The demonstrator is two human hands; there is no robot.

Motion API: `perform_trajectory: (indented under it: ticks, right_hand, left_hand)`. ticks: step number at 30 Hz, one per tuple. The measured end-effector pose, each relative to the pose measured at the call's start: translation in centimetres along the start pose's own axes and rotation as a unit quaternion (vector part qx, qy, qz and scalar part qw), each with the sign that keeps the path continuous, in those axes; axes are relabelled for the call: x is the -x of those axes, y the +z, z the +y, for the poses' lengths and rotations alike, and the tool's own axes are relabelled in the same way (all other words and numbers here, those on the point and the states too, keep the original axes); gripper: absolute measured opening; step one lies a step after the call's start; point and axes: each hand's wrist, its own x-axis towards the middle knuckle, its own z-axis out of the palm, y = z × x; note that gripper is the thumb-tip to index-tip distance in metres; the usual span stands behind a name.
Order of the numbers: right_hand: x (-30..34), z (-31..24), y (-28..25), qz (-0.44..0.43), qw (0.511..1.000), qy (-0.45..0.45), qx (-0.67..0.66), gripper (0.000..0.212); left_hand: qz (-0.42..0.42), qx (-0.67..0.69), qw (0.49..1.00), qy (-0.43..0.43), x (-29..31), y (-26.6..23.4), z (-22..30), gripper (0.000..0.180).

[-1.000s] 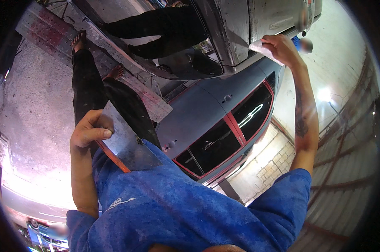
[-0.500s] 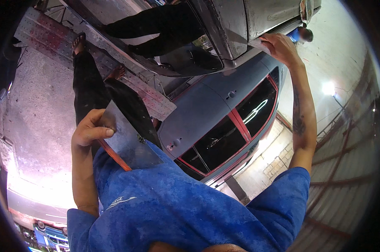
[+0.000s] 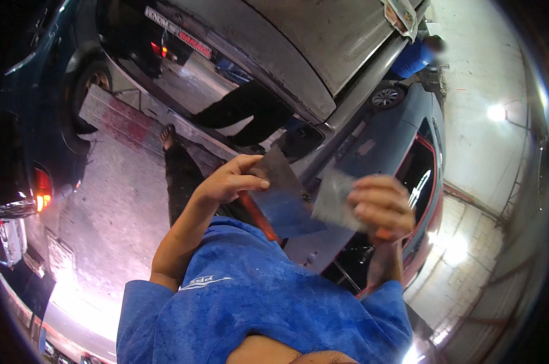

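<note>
Head view, looking down over a blue shirt (image 3: 268, 309).

Left hand (image 3: 229, 181): raised at mid-frame, fingers closed on the upper left edge of a flat scraper (image 3: 283, 197), thumb on the blade face. The blade is a wide, dull metal sheet with an orange strip (image 3: 257, 215) along its lower left edge. Blade tilted, its lower right corner pointing toward the right hand.

Right hand (image 3: 380, 206): just right of the scraper, fingers curled tight around a grey sheet (image 3: 335, 203), rough-looking, like sandpaper. An orange bit shows under the fingers; what it is, cannot tell. The sheet's left edge touches or overlaps the blade's right edge; which, not resolvable.

Surroundings: both hands sit in front of a grey car body (image 3: 323, 54) running across the top, its lower edge close behind the scraper. A second grey car (image 3: 383, 139) with red trim lies behind the right hand. Concrete floor (image 3: 104, 212) spreads open to the left of the left forearm. A person in blue (image 3: 411, 57) stands far off at upper right, well apart from both hands.
</note>
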Motion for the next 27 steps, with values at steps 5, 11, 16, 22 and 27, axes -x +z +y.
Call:
perform_trajectory:
  ticks: [5,11,16,22,27]
  right_hand:
    - [4.2,-3.6,3.3,0.071,0.997,0.014,0.020,0.033]
    - [9.2,-2.0,3.8,-0.030,0.994,0.074,0.078,0.019]
    - [12.4,3.0,6.5,0.281,0.841,0.455,-0.084,0.016]
    - [11.1,9.7,6.8,0.606,0.547,0.252,-0.519,0.026]
    - [7.0,13.6,6.4,0.537,0.551,0.169,-0.617,0.025]
  left_hand:
    - [-0.041,-0.061,0.997,-0.021,0.5,2.5,1.8,0.039]
    - [0.015,-0.049,0.998,-0.039,3.2,4.1,2.4,0.037]
    - [0.064,-0.048,0.997,-0.013,5.0,3.6,2.7,0.034]
    - [0.120,-0.034,0.992,-0.026,7.0,0.8,1.9,0.032]
    - [0.181,-0.057,0.980,-0.066,7.6,-2.8,1.2,0.034]
